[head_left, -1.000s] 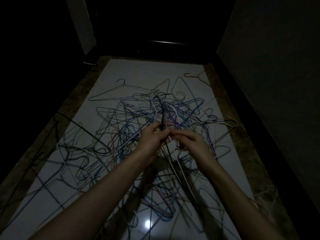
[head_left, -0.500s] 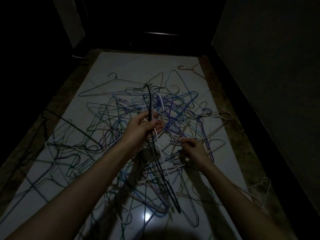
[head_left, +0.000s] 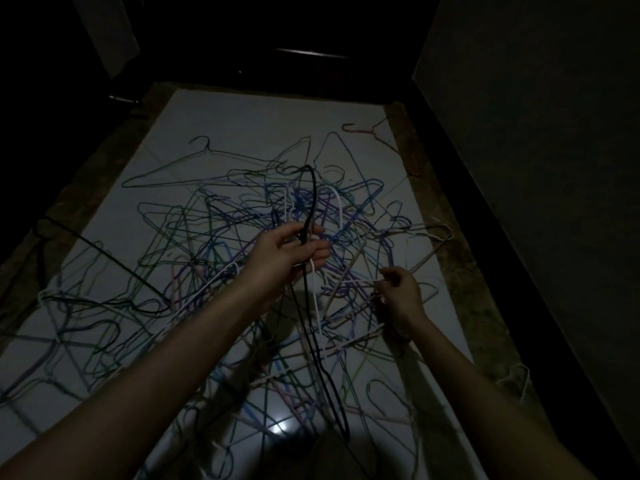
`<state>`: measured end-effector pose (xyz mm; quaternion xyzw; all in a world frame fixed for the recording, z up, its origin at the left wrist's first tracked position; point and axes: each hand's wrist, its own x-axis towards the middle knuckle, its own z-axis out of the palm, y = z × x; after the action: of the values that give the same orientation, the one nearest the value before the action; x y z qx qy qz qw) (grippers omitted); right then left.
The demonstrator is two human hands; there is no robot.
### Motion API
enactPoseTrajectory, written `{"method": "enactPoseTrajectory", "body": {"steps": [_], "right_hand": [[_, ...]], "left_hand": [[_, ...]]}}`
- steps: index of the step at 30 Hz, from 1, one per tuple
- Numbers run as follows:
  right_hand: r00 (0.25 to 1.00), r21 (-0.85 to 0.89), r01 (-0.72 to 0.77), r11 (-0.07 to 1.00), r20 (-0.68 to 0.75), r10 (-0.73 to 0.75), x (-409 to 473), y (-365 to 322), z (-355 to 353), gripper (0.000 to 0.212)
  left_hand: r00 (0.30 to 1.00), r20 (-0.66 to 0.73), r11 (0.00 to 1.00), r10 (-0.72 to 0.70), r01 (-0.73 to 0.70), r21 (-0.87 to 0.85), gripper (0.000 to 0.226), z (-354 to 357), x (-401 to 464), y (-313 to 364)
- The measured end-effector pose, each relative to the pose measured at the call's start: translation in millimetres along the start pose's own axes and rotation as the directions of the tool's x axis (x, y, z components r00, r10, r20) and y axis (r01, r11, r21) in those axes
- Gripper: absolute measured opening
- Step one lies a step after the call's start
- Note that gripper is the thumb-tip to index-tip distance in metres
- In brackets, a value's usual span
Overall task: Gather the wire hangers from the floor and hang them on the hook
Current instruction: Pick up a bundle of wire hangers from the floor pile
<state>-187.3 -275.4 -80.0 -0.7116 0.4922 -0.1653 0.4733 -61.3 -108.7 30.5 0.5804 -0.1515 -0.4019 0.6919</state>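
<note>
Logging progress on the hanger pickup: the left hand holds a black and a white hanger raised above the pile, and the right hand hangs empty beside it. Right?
Not quite. The head view shows the right hand pinching a pale wire in the pile, not empty. The left hand does hold the black hanger and the white hanger raised above the pile.

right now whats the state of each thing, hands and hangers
left hand: raised, grips black and white hangers
black hanger: held, dangling
white hanger: held beside the black one
right hand: low, pinches a pale hanger in the pile
hanger pile: tangled on the floor
reddish hanger: lying apart, far right
</note>
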Motion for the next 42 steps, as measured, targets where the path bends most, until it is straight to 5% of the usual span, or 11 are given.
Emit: {"method": "enactPoseTrajectory", "body": {"steps": [8, 19, 26, 30, 33, 36, 42], "right_hand": [[0.999, -0.205, 0.045, 0.978, -0.013, -0.049, 11.0, 13.2, -5.5, 0.010], [0.985, -0.002, -0.033, 0.999, -0.169, 0.032, -13.9, 58.2, -51.3, 0.026], [0.948, -0.311, 0.012, 0.950, -0.298, -0.109, -17.1, 49.4, -48.3, 0.033], [0.952, -0.369, 0.008, 0.929, -0.283, -0.121, -16.3, 38.2, -33.8, 0.006], [0.981, -0.264, 0.033, 0.964, -0.174, -0.081, -14.9, 34.0, -15.5, 0.020], [0.994, -0.191, -0.063, 0.980, -0.101, 0.045, -16.4, 31.7, -4.9, 0.012], [0.982, -0.179, -0.066, 0.982, -0.188, 0.032, -23.3, 34.4, -12.8, 0.017]], "left_hand": [[0.998, -0.048, 0.999, 0.032, -0.031, 0.016, 0.020, 19.7, 12.7, -8.3], [0.999, -0.043, 0.998, -0.008, 0.011, 0.064, 0.018, 24.3, 5.1, -19.7], [0.999, -0.050, 0.997, -0.022, 0.025, 0.079, 0.023, 31.8, -0.9, -22.0], [0.998, -0.054, 0.996, -0.026, 0.031, 0.087, 0.020, 27.8, -1.2, -21.9], [0.999, -0.046, 0.995, -0.019, 0.024, 0.094, 0.018, 27.4, -1.1, -23.1], [0.999, -0.050, 0.996, -0.021, 0.025, 0.080, 0.019, 28.7, -2.5, -24.5], [0.998, -0.054, 0.997, -0.031, 0.035, 0.066, 0.019, 28.8, -5.2, -25.1]]}}
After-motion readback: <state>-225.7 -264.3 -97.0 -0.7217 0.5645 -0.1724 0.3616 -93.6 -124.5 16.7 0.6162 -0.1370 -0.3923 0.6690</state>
